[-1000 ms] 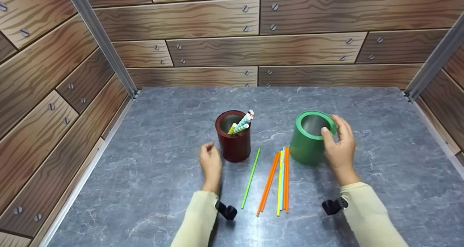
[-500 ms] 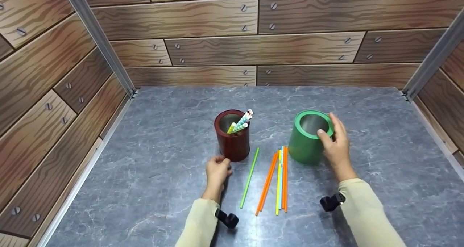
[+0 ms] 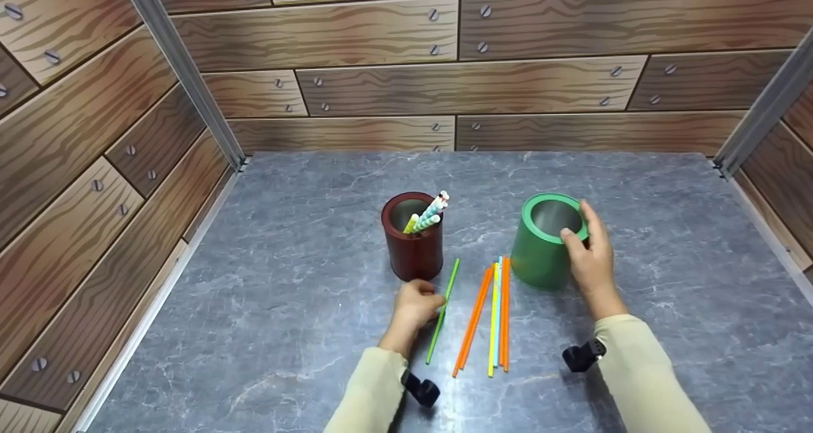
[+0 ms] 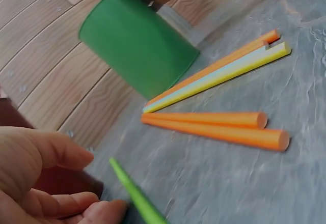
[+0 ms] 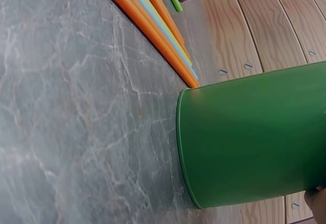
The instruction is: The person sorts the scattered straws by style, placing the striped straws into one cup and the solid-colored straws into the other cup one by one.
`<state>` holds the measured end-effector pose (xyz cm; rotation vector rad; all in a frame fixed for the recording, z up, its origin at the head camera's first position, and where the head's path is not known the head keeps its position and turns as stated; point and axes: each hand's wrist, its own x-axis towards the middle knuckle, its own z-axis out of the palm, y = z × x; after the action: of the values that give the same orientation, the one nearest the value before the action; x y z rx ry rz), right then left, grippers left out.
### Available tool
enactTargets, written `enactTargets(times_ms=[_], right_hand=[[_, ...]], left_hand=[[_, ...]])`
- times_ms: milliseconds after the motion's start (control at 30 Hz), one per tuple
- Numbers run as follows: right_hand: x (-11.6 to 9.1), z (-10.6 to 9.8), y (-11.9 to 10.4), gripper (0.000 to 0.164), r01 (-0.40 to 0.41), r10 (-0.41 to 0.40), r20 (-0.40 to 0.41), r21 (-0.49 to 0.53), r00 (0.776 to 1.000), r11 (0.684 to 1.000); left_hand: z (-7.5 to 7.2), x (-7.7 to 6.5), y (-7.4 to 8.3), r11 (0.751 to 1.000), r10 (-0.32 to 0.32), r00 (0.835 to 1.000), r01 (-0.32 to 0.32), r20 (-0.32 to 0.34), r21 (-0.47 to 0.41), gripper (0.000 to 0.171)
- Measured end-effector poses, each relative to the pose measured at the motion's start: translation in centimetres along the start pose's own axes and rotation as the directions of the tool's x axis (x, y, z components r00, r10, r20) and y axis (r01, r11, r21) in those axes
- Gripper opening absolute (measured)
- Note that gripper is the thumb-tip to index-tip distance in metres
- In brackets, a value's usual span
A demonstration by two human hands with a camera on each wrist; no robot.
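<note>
Leaning in maroon cup [image 3: 416, 255]: straws [image 3: 431, 211] | right hand [image 3: 595, 268]: gripping green cup [image 3: 540, 261] | left hand [image 3: 415, 307]: unclenched

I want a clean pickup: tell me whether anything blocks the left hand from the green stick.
Nothing visible stands between the left hand and the green stick. The nearest orange sticks lie beyond it, to the right.

Cannot confirm contact: left hand [image 3: 416, 305], green stick [image 3: 439, 325]. Cannot see lower ends of sticks [image 3: 429, 214] in red cup [image 3: 416, 255]. At right wrist view's edge, lose most of right hand [image 5: 318, 206].
</note>
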<state>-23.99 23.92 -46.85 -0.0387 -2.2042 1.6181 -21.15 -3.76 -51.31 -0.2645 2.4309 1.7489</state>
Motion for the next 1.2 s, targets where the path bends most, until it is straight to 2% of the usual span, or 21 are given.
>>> enactTargets(times_ms=[67, 100, 167, 233, 300, 467, 700, 833, 933, 1000, 1100, 1200], right_hand=[[-0.1, -0.2, 0.1, 0.06, -0.006, 0.006, 0.005, -0.006, 1.0, 1.0], [-0.1, -0.2, 0.0, 0.06, -0.011, 0.011, 0.009, -0.008, 1.0, 1.0], [-0.2, -0.3, -0.6, 0.059, -0.023, 0.023, 0.011, -0.011, 1.0, 1.0], [-0.6, -0.2, -1.6, 0.059, -0.033, 0.033, 0.01, -0.01, 0.999, 0.999], [-1.0, -0.2, -2.8, 0.058, -0.037, 0.037, 0.007, -0.008, 0.999, 0.999], [-1.5, 0.0, -3.8, 0.058, -0.041, 0.041, -0.003, -0.003, 0.999, 0.999], [-1.4, 0.1, -3.5, 0.058, -0.035, 0.035, -0.018, 0.009, 0.999, 0.999], [-1.3, 0.1, -3.5, 0.058, -0.042, 0.042, -0.02, 0.016, 0.999, 0.999], [-1.3, 0.1, -3.3, 0.058, -0.04, 0.04, -0.025, 0.026, 0.999, 0.999], [-1.0, 0.1, -2.6, 0.058, -0.038, 0.039, -0.026, 0.032, 0.999, 0.999], [-0.6, 0.1, -1.2, 0.059, -0.042, 0.042, -0.025, 0.023, 0.999, 0.999], [-0.3, 0.2, 0.0, 0.058, -0.033, 0.033, -0.03, 0.009, 0.999, 0.999]], left_hand=[[0.8, 0.1, 0.2, 0.991, 0.058, 0.998, -0.055, -0.022, 0.123, 0.031], [1.1, 0.1, 0.3, 0.978, 0.094, 0.995, -0.086, -0.033, 0.193, 0.03], [1.7, 0.2, 0.4, 0.936, 0.173, 0.984, -0.149, -0.047, 0.32, 0.029], [2.3, 0.2, 0.5, 0.896, 0.231, 0.972, -0.195, -0.044, 0.399, 0.03], [2.7, 0.2, 0.6, 0.872, 0.253, 0.967, -0.214, -0.031, 0.44, 0.031], [3.4, 0.5, 1.1, 0.857, 0.228, 0.974, -0.206, 0.01, 0.473, 0.029], [3.7, 1.5, 1.7, 0.83, 0.222, 0.973, -0.22, 0.059, 0.513, 0.026], [3.8, 2.1, 2.4, 0.801, 0.232, 0.97, -0.236, 0.077, 0.55, 0.022], [3.9, 2.3, 2.8, 0.776, 0.225, 0.969, -0.24, 0.099, 0.583, 0.022], [3.9, 2.5, 3.0, 0.769, 0.209, 0.972, -0.232, 0.108, 0.596, 0.023], [3.8, 2.7, 3.1, 0.777, 0.187, 0.976, -0.215, 0.109, 0.591, 0.026], [3.5, 2.9, 2.9, 0.804, 0.154, 0.981, -0.195, 0.12, 0.561, 0.029]])
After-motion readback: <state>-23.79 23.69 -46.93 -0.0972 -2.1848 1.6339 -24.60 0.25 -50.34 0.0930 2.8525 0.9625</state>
